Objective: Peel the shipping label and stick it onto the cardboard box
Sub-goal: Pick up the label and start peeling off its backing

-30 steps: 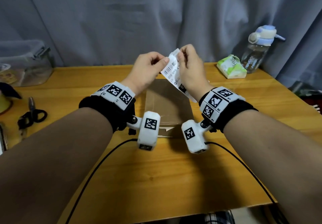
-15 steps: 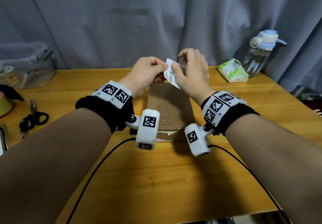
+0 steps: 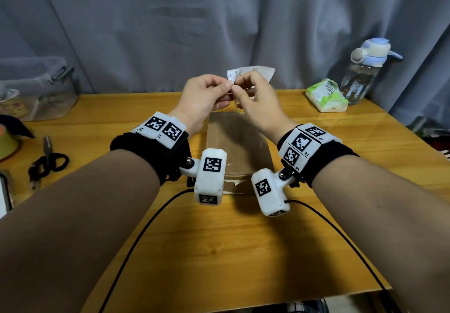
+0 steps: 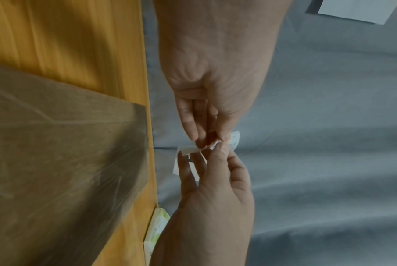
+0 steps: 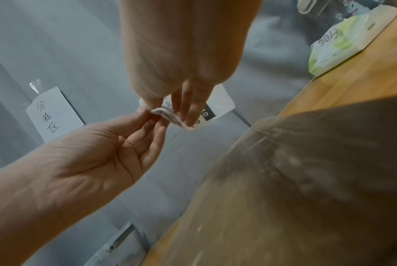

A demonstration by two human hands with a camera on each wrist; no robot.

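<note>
A white shipping label (image 3: pixel 253 72) with black print is held in the air above the far end of the brown cardboard box (image 3: pixel 237 147), which lies flat on the wooden table. My left hand (image 3: pixel 227 86) pinches the label's left corner between thumb and fingertips. My right hand (image 3: pixel 238 90) pinches the same corner right beside it. In the right wrist view a thin layer curls away at that corner of the label (image 5: pixel 220 101), between my right hand (image 5: pixel 170 109) and left hand (image 5: pixel 151 115). The left wrist view shows the left hand (image 4: pixel 206 139) and the box (image 4: pixel 56 144) below.
A green tissue pack (image 3: pixel 326 96) and a water bottle (image 3: pixel 362 74) stand at the back right. Scissors (image 3: pixel 46 161) and a clear plastic container (image 3: pixel 36 88) are at the left. Two cables run across the near table. A grey curtain hangs behind, with a handwritten note (image 5: pixel 53 115) taped on it.
The label went from hanging tilted over the box to lying higher and more level. Both hands shifted their pinch to its left corner, fingertips close together.
</note>
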